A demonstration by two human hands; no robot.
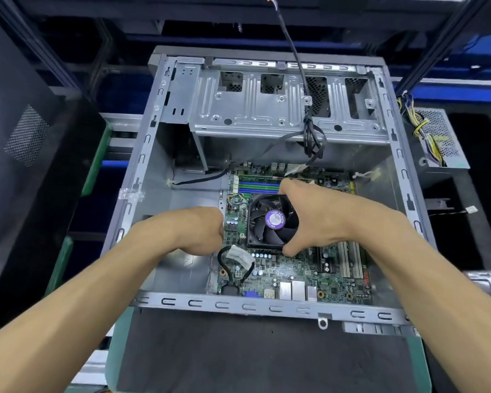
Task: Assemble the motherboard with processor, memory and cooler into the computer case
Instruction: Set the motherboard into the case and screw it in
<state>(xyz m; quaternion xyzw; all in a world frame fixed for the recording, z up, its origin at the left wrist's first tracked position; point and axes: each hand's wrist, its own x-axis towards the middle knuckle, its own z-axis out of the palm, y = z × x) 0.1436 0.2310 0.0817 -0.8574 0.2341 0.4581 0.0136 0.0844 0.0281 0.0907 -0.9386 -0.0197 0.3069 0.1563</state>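
Motherboard (289, 268): lies inside the open computer case (142, 165), toward 5 o'clock.
Cooler (271, 221): mounted on board; memory slots at 12 o'clock.
Right hand (321, 219): fingers and thumb span the cooler.
Left hand (193, 231): curled at board's 9 o'clock edge; grip unclear.
Left: likely final seating, screws.

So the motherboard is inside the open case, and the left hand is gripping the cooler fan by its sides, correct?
Not quite: the head view shows the right hand gripping the cooler fan. The left hand is at the motherboard's left edge, inside the open case.
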